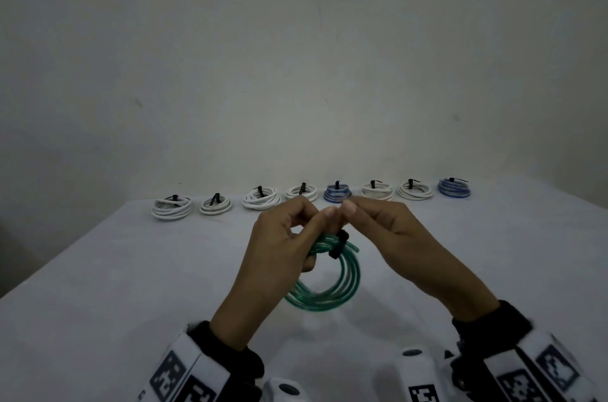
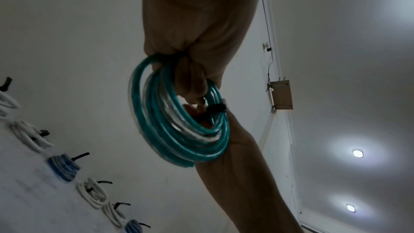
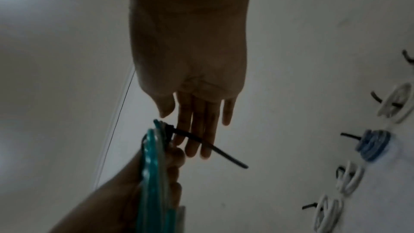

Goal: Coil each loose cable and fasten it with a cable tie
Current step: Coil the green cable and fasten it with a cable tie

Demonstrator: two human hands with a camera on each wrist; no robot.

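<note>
A green translucent cable coil (image 1: pixel 342 283) hangs above the white table, gripped at its top by my left hand (image 1: pixel 316 214). In the left wrist view, the fingers curl through the coil (image 2: pixel 179 141). A black cable tie (image 1: pixel 339 245) is looped around the strands beside those fingers (image 2: pixel 195 86). The right wrist view shows the tie's tail (image 3: pixel 201 143) sticking out across my right hand (image 3: pixel 186 134), whose fingers are straight with the thumb apart and not pinching the tie. In the head view, my right hand (image 1: pixel 348 214) sits just right of the left thumb.
Several tied coils line the table's far edge by the wall, from a white one (image 1: pixel 172 207) at the left, past a blue one (image 1: pixel 337 194), to another blue one (image 1: pixel 454 188) at the right. The white tablecloth (image 1: pixel 131 286) spreads below my hands.
</note>
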